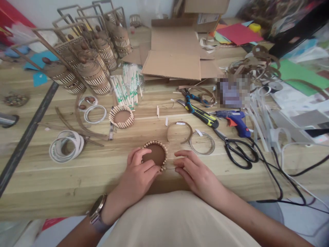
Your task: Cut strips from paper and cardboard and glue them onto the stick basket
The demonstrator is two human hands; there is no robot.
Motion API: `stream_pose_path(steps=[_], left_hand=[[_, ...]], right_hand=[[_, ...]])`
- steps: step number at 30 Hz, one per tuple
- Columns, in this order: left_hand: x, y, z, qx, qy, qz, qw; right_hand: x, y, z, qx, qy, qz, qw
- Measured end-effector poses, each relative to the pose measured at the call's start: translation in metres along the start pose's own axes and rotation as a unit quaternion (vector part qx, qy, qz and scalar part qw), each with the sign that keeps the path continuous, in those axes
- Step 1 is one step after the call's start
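My left hand (142, 168) is closed on the near-left rim of a small round basket base (155, 155), a brown disc edged with short wooden sticks. A thin strand (170, 168) runs from the rim's near right side to my right hand (189, 168), whose fingers are pinched on its end; its material is too fine to make out. A second stick-edged ring (121, 117) stands farther back to the left. Just beyond my right hand lie a curved brown strip (192, 132) and a roll of clear tape (202, 143).
Scissors (240, 152), a glue gun (238, 120) with its cord, and a utility knife (203, 116) lie to the right. White tape rolls (66, 145) stand left. Behind are bagged sticks (127, 85), several woven lanterns (94, 77) and a cardboard box (174, 63).
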State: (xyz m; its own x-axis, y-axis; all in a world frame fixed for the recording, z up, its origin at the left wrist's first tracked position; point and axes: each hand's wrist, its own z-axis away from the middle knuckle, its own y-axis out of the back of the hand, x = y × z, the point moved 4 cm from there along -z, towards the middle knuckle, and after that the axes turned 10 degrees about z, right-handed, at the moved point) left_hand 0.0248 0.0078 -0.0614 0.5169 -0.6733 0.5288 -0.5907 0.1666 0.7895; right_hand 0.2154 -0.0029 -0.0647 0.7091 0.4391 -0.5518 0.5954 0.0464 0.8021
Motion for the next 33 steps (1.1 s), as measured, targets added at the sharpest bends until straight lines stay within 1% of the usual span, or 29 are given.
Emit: stream_pose_path(steps=[3,8,15,20,26,29,33], left_hand=[[0.0,0.0,-0.002,-0.017,0.005,-0.018,1.0],[0.003,-0.001,-0.006,-0.047,-0.003,-0.034,0.998],[0.003,0.001,-0.015,-0.069,0.014,-0.036,0.997],[0.005,-0.001,-0.025,-0.091,0.035,-0.063,0.993],[0.01,-0.009,-0.031,-0.081,0.016,-0.098,0.992],[0.01,-0.01,-0.031,-0.074,0.017,-0.094,0.993],[0.01,-0.009,-0.031,-0.072,0.018,-0.081,0.994]], right_hand=[[0.002,-0.001,-0.001,-0.003,0.009,0.015,1.0],[0.002,-0.001,-0.001,0.017,0.003,0.047,0.999],[0.0,-0.001,-0.007,0.01,0.051,0.116,0.992],[0.001,0.0,-0.013,0.017,0.074,0.124,0.989],[0.007,-0.003,-0.02,0.007,0.09,0.136,0.987],[0.008,-0.005,-0.024,0.007,0.099,0.132,0.986],[0.009,-0.003,-0.03,0.022,0.095,0.114,0.989]])
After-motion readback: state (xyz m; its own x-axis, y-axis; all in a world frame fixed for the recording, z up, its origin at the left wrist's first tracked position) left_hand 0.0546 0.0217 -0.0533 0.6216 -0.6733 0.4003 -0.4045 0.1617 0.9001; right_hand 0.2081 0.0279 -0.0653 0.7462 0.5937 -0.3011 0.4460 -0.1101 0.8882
